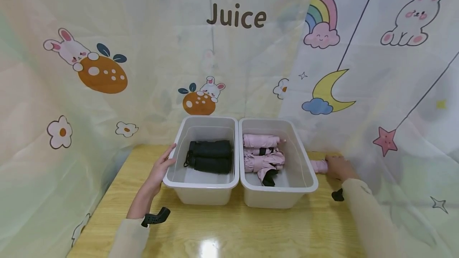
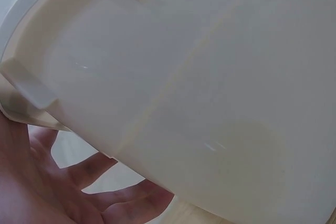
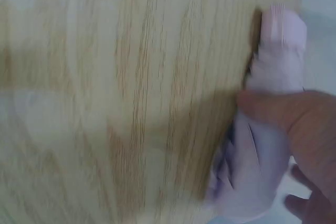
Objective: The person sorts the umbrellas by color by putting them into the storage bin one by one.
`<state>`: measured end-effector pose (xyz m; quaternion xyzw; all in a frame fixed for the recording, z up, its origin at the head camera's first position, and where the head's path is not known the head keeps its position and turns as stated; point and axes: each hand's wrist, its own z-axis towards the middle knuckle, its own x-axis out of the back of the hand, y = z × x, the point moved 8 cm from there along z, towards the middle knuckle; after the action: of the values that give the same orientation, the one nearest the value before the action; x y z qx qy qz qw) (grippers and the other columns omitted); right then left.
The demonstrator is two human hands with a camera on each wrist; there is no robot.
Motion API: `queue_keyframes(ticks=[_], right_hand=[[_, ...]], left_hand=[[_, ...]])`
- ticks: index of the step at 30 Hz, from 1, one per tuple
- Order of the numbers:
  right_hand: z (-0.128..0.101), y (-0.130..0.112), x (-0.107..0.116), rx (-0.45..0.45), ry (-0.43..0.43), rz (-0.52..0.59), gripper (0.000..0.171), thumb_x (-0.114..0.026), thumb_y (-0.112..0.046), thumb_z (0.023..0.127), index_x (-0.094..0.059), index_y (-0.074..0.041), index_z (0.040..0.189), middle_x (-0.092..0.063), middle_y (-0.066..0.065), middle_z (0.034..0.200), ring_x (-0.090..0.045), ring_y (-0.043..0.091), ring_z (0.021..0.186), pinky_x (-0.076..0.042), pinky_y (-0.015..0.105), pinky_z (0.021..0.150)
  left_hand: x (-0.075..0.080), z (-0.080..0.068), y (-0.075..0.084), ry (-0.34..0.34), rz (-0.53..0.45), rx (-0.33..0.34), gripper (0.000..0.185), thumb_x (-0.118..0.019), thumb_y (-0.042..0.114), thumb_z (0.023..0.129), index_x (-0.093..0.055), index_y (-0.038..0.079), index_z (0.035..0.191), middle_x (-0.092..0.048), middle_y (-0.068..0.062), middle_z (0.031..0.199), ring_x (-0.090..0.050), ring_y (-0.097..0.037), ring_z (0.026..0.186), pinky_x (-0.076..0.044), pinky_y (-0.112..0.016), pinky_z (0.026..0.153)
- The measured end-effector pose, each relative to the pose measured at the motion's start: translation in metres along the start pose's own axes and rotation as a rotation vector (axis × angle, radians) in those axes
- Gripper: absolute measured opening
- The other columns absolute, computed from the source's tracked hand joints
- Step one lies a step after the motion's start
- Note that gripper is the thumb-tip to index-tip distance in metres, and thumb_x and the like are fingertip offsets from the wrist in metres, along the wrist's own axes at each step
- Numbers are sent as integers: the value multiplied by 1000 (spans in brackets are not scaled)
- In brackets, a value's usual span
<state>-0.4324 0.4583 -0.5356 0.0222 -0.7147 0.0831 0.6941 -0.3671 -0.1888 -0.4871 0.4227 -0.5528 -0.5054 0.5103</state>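
Two white bins stand side by side on a wooden table. The left bin [image 1: 172,178] holds two folded black umbrellas [image 1: 210,156]. The right bin [image 1: 308,178] holds several folded pink umbrellas [image 1: 263,152]. My left hand [image 1: 161,168] rests with straight fingers against the left bin's outer wall [image 2: 184,77]. My right hand [image 1: 338,168] grips a folded pink umbrella [image 1: 319,166] lying on the table to the right of the right bin; in the right wrist view the thumb [image 3: 273,111] wraps over that pink umbrella [image 3: 273,77].
The wooden table [image 1: 222,230] extends toward me in front of the bins. A printed cloth backdrop [image 1: 229,51] with rabbits, a rainbow and the word "Juice" hangs close behind and around the sides.
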Motion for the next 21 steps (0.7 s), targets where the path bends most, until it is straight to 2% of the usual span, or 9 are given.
queue_keyframes(ticks=[2,5,8,12,16,18,21], right_hand=[[-5,1,-1,-8,-44,10,40,-74,-22,81,-57,3,107,-59,25,96,-55,45,88,-43,60,69],[-10,-1,-5,2,-93,6,70,-80,-37,77,-52,8,123,-57,31,109,-56,46,93,-45,61,73],[-16,-1,-8,16,-47,-10,88,-81,-46,73,-46,4,136,-55,32,119,-56,48,100,-43,66,76],[-25,-1,-15,84,79,111,83,-82,-42,74,-48,-2,138,-61,24,116,-58,40,97,-44,62,78],[-39,-1,-19,155,182,246,69,-80,-29,78,-53,1,135,-62,22,116,-58,34,92,-45,55,76],[-45,3,-18,134,212,297,64,-79,-27,80,-56,0,133,-63,21,114,-58,31,89,-46,51,72],[-53,13,-18,61,210,414,57,-78,-27,83,-60,-2,130,-63,23,114,-58,30,86,-47,44,69]], left_hand=[[1,0,1,-1,7,0,58,-44,27,104,-20,24,157,-14,-12,160,-34,-41,133,-41,-46,94],[4,-1,2,1,12,2,58,-44,28,104,-19,25,157,-14,-12,160,-35,-40,132,-42,-45,92],[7,-3,0,7,12,9,58,-44,28,104,-19,25,157,-14,-12,160,-35,-40,132,-42,-45,93],[8,-3,-1,8,3,11,58,-44,27,104,-19,24,157,-14,-13,160,-33,-39,133,-40,-48,95],[5,-2,-1,-3,-13,4,59,-44,27,104,-19,24,157,-13,-13,160,-32,-40,133,-40,-49,94],[2,-2,-1,-10,-21,0,59,-45,27,104,-19,25,157,-14,-13,160,-34,-40,132,-42,-47,93],[-2,0,0,-26,-34,-9,59,-45,29,104,-18,25,157,-13,-13,160,-35,-41,131,-43,-45,91]])
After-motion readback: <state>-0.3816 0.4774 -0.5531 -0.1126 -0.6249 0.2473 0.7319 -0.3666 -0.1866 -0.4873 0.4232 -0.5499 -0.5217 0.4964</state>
